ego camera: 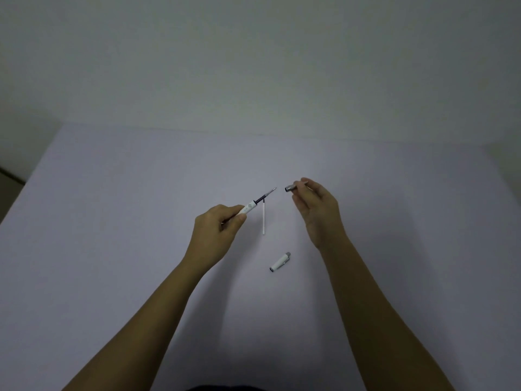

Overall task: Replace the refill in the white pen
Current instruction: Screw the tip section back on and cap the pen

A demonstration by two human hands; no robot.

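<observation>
My left hand (215, 227) grips the white pen barrel (248, 208), which points up and to the right. A dark refill (266, 194) sticks out of the barrel's open end, tip bare. My right hand (317, 210) pinches the grey metal tip section (291, 188) between thumb and fingers, a short gap to the right of the refill's tip. A second, white refill (264, 221) lies on the table between my hands. The white pen cap (280, 262) with a grey end lies nearer to me.
A pale table (112, 221) fills the view, its far edge against a plain wall (253, 66). Its left edge runs diagonally at the left, with dark floor beyond.
</observation>
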